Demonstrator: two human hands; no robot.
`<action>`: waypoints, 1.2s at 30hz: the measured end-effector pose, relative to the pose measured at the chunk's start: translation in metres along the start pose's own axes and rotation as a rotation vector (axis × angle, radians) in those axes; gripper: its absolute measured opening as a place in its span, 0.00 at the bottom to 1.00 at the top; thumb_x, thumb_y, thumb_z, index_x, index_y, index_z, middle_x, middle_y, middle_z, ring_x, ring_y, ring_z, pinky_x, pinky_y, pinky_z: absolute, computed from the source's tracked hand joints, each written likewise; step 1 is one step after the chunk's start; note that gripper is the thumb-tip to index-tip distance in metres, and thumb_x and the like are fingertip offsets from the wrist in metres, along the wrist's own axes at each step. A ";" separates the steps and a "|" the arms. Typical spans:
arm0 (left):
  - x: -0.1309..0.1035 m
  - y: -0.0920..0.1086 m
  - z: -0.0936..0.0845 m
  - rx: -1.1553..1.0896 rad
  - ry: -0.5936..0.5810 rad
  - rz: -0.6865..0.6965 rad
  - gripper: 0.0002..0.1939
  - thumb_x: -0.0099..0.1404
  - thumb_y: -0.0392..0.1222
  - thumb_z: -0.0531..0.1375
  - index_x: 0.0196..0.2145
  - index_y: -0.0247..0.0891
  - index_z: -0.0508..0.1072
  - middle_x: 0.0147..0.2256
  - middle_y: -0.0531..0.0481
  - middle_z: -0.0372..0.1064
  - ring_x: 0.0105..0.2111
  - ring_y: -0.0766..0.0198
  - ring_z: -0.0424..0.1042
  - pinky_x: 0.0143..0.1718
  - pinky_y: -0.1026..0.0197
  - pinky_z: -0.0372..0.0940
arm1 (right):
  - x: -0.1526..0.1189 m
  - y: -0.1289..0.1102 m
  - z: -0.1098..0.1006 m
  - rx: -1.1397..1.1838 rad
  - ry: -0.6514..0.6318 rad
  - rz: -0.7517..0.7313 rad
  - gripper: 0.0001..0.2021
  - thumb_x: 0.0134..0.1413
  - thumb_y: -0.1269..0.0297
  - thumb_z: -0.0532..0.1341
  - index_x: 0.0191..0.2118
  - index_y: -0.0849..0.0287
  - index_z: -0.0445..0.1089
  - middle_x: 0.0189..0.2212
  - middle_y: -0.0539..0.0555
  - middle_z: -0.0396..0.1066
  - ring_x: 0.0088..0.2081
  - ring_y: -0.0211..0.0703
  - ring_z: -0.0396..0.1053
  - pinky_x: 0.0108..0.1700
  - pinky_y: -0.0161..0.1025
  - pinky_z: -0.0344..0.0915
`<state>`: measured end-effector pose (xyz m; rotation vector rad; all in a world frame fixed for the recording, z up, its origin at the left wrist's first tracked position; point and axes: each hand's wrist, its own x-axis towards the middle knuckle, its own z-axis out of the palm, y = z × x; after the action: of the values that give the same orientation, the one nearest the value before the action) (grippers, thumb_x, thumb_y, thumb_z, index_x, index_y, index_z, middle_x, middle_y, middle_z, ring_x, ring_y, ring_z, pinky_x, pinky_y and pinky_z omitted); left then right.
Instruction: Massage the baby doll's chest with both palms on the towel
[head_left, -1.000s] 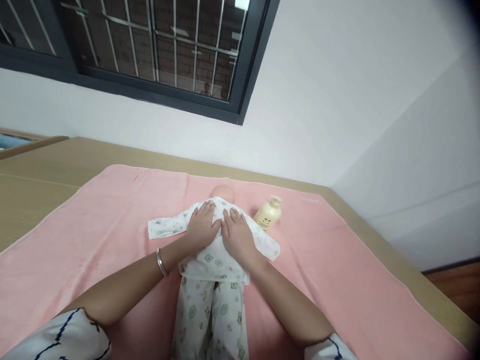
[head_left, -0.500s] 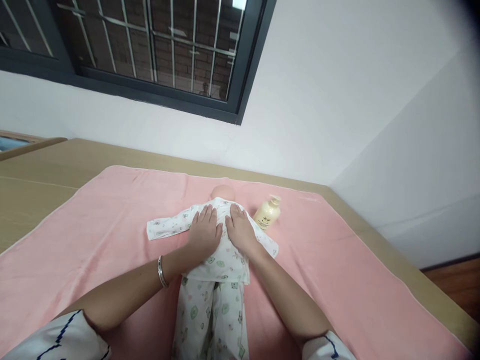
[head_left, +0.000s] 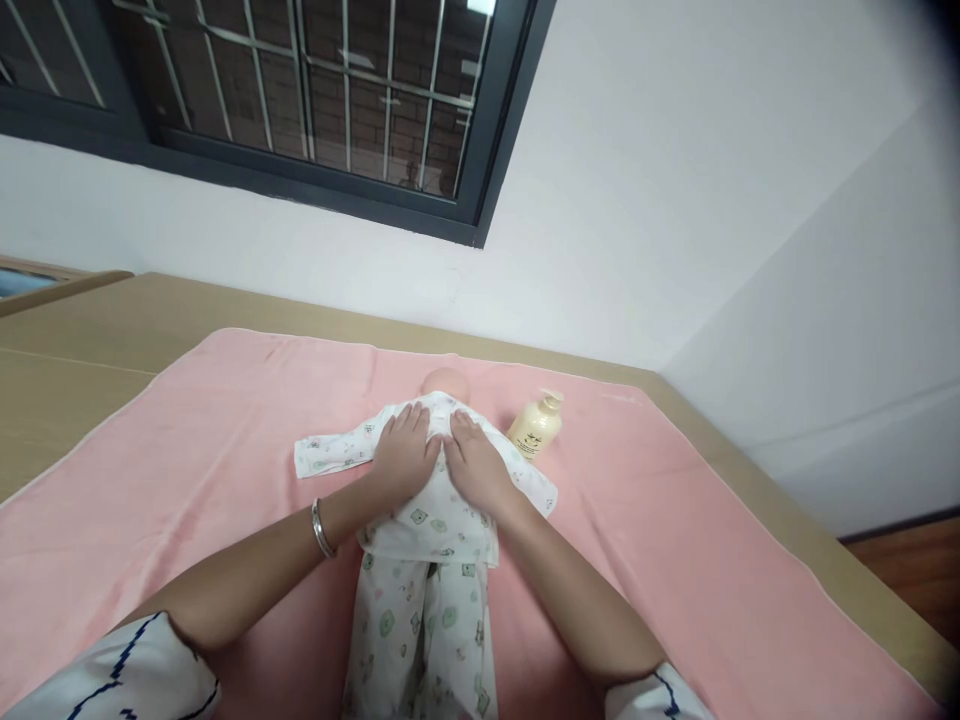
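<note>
A baby doll, its bald head (head_left: pixel 446 382) showing at the far end, lies on a pink blanket (head_left: pixel 225 420). It wears a white printed top (head_left: pixel 435 530) and matching trousers (head_left: pixel 454 630). My left hand (head_left: pixel 405 455) rests flat on the upper left of the top, fingers stretched out. On the upper right, my right hand (head_left: pixel 478 462) lies flat too, its fingers pointing away from me. Both palms are on the cloth, with a narrow gap between the thumbs. The doll's sleeves spread out to either side. Its face cannot be made out.
A pale yellow pump bottle (head_left: pixel 537 425) lies tilted on the blanket, just right of the doll's shoulder. The wooden surface (head_left: pixel 82 370) shows around the blanket. Behind it stand a white wall (head_left: pixel 592 200) and a dark-framed barred window (head_left: pixel 315 90).
My right hand has slid slightly left, toward the middle of the doll's top. My left hand has shifted slightly left. The doll and bottle stay in place.
</note>
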<state>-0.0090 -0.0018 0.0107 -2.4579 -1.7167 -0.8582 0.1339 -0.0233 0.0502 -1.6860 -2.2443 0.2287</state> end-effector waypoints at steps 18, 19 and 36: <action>-0.004 0.006 -0.002 -0.040 -0.065 0.019 0.26 0.70 0.41 0.43 0.61 0.27 0.61 0.63 0.35 0.56 0.65 0.49 0.52 0.64 0.45 0.48 | 0.010 0.014 0.009 0.141 0.062 0.047 0.29 0.67 0.55 0.44 0.67 0.68 0.51 0.68 0.63 0.45 0.69 0.53 0.41 0.68 0.53 0.41; -0.007 0.010 -0.002 -0.047 -0.056 0.036 0.26 0.70 0.40 0.44 0.61 0.27 0.61 0.63 0.36 0.56 0.65 0.49 0.52 0.65 0.45 0.47 | 0.012 0.017 0.009 0.129 0.064 0.068 0.30 0.67 0.55 0.44 0.67 0.70 0.50 0.68 0.65 0.45 0.69 0.54 0.41 0.68 0.53 0.41; 0.004 -0.008 0.011 -0.300 0.012 -0.024 0.25 0.69 0.43 0.45 0.60 0.32 0.63 0.61 0.37 0.61 0.64 0.50 0.53 0.65 0.40 0.46 | 0.010 0.020 0.015 0.139 0.137 0.014 0.29 0.67 0.55 0.45 0.67 0.66 0.50 0.68 0.64 0.44 0.69 0.53 0.39 0.68 0.56 0.41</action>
<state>-0.0101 0.0083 0.0016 -2.6064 -1.7292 -1.2120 0.1443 -0.0069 0.0312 -1.5954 -2.0684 0.2581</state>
